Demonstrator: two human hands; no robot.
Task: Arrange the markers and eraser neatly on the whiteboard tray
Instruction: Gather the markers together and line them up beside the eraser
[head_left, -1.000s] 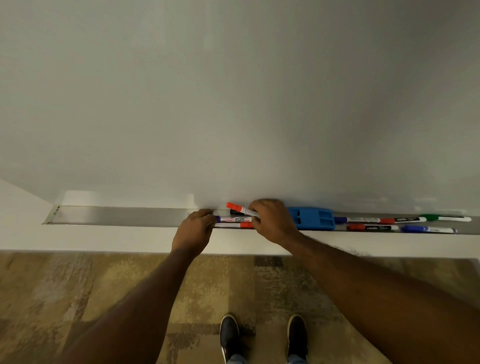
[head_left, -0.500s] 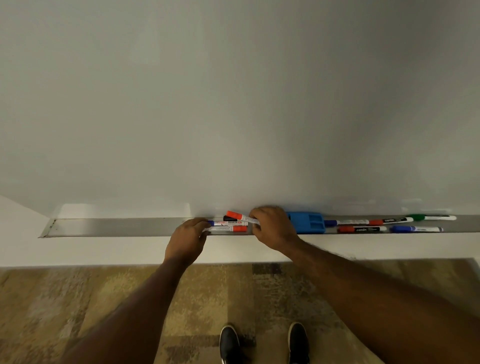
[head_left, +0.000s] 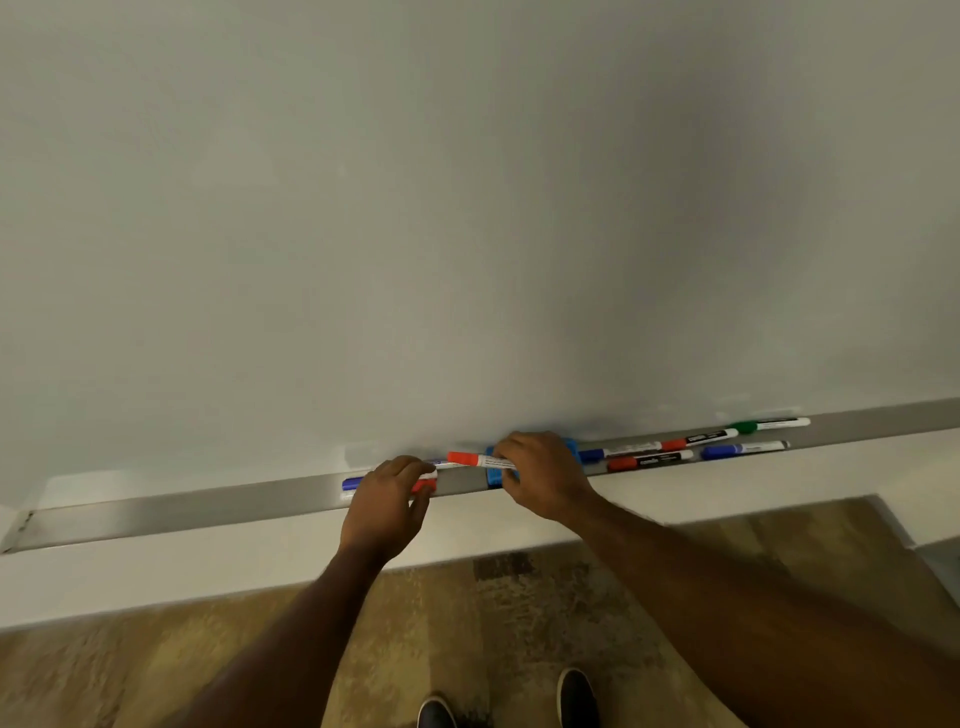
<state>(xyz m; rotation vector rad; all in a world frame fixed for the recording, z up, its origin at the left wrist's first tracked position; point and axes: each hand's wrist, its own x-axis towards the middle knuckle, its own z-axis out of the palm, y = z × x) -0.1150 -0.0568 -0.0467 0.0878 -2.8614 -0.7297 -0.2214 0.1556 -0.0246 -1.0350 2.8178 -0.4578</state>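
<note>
Right hand (head_left: 540, 475) is gripping a red-capped marker (head_left: 475, 460) above the tray (head_left: 182, 512) mid-span, covering the blue eraser (head_left: 496, 475); left hand (head_left: 382, 499) is pinching markers lying in the tray. Five more markers (head_left: 691, 444) are lying toward the tray's right end.

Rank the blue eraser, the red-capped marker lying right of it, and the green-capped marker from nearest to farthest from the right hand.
From the right hand:
1. Blue eraser, under the fingers.
2. Red-capped marker, on the tray to the right.
3. Green-capped marker, far right, against the board.
</note>
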